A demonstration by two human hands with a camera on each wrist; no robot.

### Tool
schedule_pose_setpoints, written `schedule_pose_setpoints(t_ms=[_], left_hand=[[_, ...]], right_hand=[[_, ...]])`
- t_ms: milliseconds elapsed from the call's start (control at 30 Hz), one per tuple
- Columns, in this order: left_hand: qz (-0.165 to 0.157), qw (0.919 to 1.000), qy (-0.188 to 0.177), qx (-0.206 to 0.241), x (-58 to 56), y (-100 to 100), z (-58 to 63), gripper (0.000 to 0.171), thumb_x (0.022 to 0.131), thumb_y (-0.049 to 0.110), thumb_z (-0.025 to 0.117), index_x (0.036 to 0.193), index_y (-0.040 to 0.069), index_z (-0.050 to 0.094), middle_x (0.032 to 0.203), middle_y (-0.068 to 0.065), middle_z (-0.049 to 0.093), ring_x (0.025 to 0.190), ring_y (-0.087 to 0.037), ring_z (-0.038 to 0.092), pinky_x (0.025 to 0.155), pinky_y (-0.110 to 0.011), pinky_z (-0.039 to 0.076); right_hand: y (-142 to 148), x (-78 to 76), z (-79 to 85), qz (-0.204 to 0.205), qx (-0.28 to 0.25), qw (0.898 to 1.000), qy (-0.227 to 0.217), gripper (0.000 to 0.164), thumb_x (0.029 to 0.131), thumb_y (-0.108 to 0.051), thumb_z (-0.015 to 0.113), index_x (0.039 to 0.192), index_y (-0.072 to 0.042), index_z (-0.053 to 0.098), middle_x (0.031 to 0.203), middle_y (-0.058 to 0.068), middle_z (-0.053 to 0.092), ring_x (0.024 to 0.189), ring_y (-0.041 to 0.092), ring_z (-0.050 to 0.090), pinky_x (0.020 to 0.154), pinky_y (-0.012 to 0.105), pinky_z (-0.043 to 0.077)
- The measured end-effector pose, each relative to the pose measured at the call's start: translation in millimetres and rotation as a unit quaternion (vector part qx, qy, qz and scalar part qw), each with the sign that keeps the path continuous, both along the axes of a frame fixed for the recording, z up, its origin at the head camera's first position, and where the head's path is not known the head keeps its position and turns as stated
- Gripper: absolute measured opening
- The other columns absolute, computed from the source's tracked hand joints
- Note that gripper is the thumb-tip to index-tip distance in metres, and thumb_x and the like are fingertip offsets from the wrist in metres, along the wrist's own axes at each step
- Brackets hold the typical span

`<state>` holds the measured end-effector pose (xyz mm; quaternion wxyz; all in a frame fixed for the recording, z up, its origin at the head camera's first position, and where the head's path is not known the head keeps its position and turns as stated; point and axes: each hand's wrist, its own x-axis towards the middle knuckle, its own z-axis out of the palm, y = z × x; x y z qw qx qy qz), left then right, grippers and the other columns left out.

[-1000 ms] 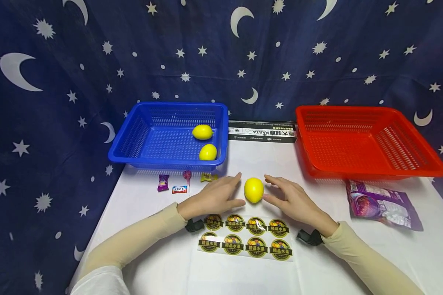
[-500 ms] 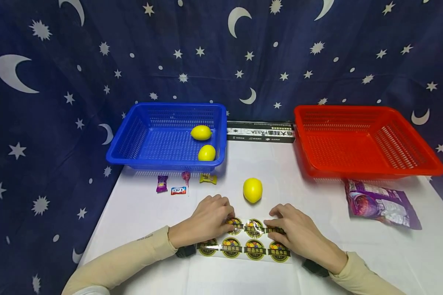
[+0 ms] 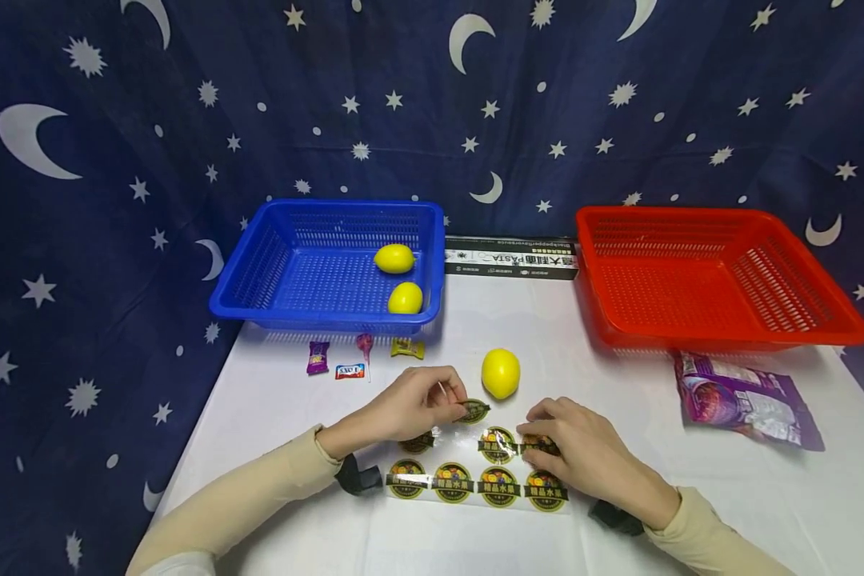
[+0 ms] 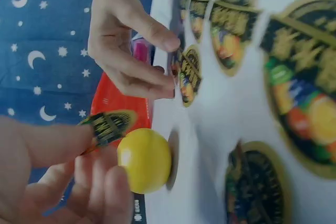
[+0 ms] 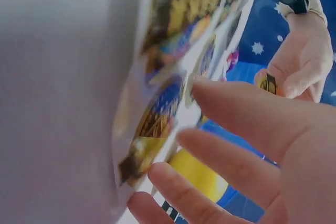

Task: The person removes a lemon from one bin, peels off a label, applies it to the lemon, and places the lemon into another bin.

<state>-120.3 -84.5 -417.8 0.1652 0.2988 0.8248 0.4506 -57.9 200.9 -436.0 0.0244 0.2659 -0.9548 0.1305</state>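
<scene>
My left hand (image 3: pixel 409 406) pinches a round black-and-gold fruit sticker (image 3: pixel 476 411) between thumb and fingertips, lifted above the sticker sheet (image 3: pixel 457 445). In the left wrist view the sticker (image 4: pixel 111 125) hangs off the fingertips. A bare spot shows on the sheet's upper row, between stickers. My right hand (image 3: pixel 586 452) rests its fingertips on the sheet's upper right corner. Its fingers (image 5: pixel 231 156) are spread and loosely bent in the right wrist view. A yellow lemon (image 3: pixel 500 374) sits on the white table just beyond the sheet, touched by neither hand.
Behind left, a blue basket (image 3: pixel 324 322) holds two lemons (image 3: pixel 394 258). A red basket (image 3: pixel 727 332) stands behind right, with a black pasta box (image 3: pixel 511 258) between them. Several small candies (image 3: pixel 350 371) lie in front of the blue basket; a purple pouch (image 3: pixel 747 402) lies at right.
Both hands have left the lemon's sides and come down to the sheet. My left hand has peeled a sticker from the upper row and raised it. My right hand stays on the sheet's corner.
</scene>
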Motion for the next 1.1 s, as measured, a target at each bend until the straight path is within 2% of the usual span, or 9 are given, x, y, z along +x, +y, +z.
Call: schedule_pose_setpoints(t_ms=[100,200,333,400,533,667,733,933,1100], left_hand=[[0.023,0.9984,-0.032,0.04,-12.8,8,0.3,0.007,0.093,0.012,0.074,0.099,0.009,0.069,0.083,-0.004,0.07,0.063,-0.006,0.056,0.058,-0.02,0.047],[0.049,0.9957,-0.049,0.06,-26.3,19,-1.0,0.01,0.094,0.011,0.073,0.102,0.006,0.07,0.09,-0.009,0.072,0.062,-0.007,0.056,0.056,-0.02,0.045],[0.081,0.9928,-0.059,0.066,-41.6,36,-1.3,0.013,0.095,0.013,0.072,0.106,0.006,0.073,0.097,-0.01,0.073,0.063,-0.007,0.056,0.057,-0.019,0.043],[0.088,0.9921,-0.06,0.066,-47.6,43,-2.0,0.015,0.095,0.013,0.072,0.108,0.007,0.074,0.099,-0.01,0.074,0.064,-0.006,0.056,0.057,-0.019,0.043],[0.086,0.9918,-0.067,0.066,-54.3,53,-6.2,0.016,0.094,0.013,0.072,0.109,0.007,0.075,0.098,-0.01,0.074,0.065,-0.006,0.057,0.059,-0.019,0.044],[0.093,0.9912,-0.073,0.061,-55.3,55,-10.1,0.017,0.093,0.013,0.075,0.109,0.007,0.073,0.097,-0.009,0.073,0.066,-0.006,0.059,0.058,-0.02,0.044],[0.101,0.9917,-0.059,0.055,-54.4,55,-11.4,0.017,0.093,0.014,0.076,0.108,0.009,0.073,0.097,-0.008,0.074,0.066,-0.006,0.059,0.057,-0.02,0.045],[0.103,0.994,0.032,0.019,-49.4,56,-12.4,0.013,0.093,0.018,0.076,0.104,0.015,0.072,0.1,-0.004,0.074,0.074,-0.006,0.063,0.064,-0.02,0.05],[0.097,0.9894,0.105,-0.025,-46.6,58,-10.6,0.007,0.093,0.019,0.076,0.1,0.017,0.078,0.095,-0.001,0.069,0.079,-0.007,0.062,0.072,-0.021,0.047]], right_hand=[[3,-12.4,3.5,-0.018,-0.037,0.999,0.007,0.036,0.082,-0.035,0.085,0.114,-0.018,0.079,0.104,-0.006,0.074,0.089,0.012,0.067,0.071,0.033,0.054],[4,-32.9,6.7,-0.036,-0.088,0.995,0.008,0.051,0.082,-0.035,0.085,0.126,-0.013,0.073,0.106,-0.001,0.077,0.088,0.015,0.071,0.072,0.036,0.055],[3,-59.9,6.1,-0.04,-0.146,0.988,-0.035,0.071,0.081,-0.039,0.087,0.141,-0.009,0.062,0.113,0.005,0.078,0.094,0.019,0.074,0.081,0.04,0.055],[1,-69.5,3.7,-0.038,-0.161,0.984,-0.066,0.073,0.08,-0.041,0.087,0.142,-0.012,0.062,0.115,0.005,0.077,0.094,0.019,0.073,0.083,0.04,0.053],[-2,-78.6,-1.8,-0.031,-0.182,0.978,-0.099,0.068,0.079,-0.042,0.088,0.139,-0.022,0.066,0.118,-0.001,0.077,0.091,0.015,0.072,0.083,0.036,0.048],[-6,-80.3,-4.1,-0.024,-0.193,0.976,-0.102,0.068,0.078,-0.04,0.089,0.14,-0.025,0.065,0.119,-0.003,0.077,0.09,0.014,0.072,0.082,0.035,0.049],[-8,-80.6,-3.8,-0.024,-0.192,0.976,-0.099,0.069,0.077,-0.041,0.089,0.14,-0.024,0.065,0.117,-0.003,0.077,0.09,0.014,0.072,0.082,0.035,0.049],[-9,-79.7,-2.9,-0.031,-0.193,0.976,-0.096,0.068,0.077,-0.039,0.09,0.139,-0.022,0.066,0.113,-0.002,0.077,0.091,0.016,0.073,0.083,0.039,0.05],[-7,-78.7,-1.5,-0.032,-0.191,0.976,-0.1,0.071,0.077,-0.041,0.09,0.14,-0.02,0.065,0.115,0.0,0.078,0.089,0.016,0.073,0.081,0.035,0.049]])
